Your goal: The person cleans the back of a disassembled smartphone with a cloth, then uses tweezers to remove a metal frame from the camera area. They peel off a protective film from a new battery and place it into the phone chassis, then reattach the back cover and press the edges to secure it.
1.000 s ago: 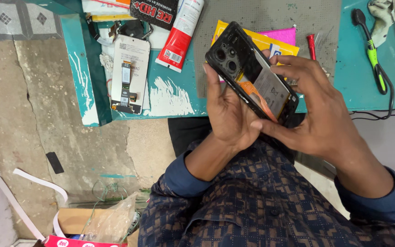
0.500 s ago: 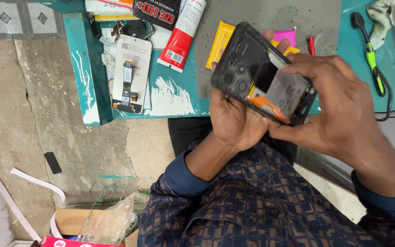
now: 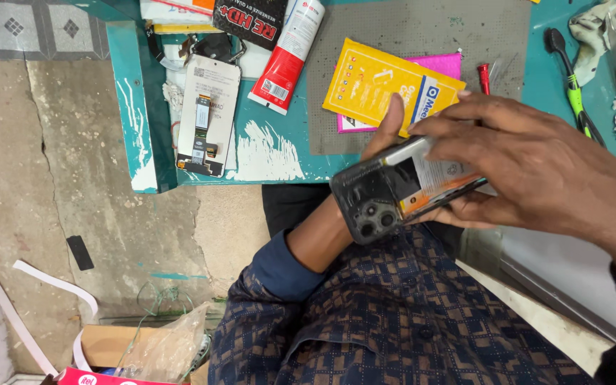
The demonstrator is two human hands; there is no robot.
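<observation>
Item: my left hand cups the dark phone from beneath, thumb raised along its upper edge. My right hand lies palm-down over it, fingers closed on the far end. Beyond the grip: yellow packet, teal table.

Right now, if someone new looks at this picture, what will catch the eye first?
First, the dark phone back cover with its round camera cluster, held between both hands at centre: the left hand under it, the right hand over it. Next, the yellow packet on the grey mat just above, and the red-and-white tube on the teal table.
</observation>
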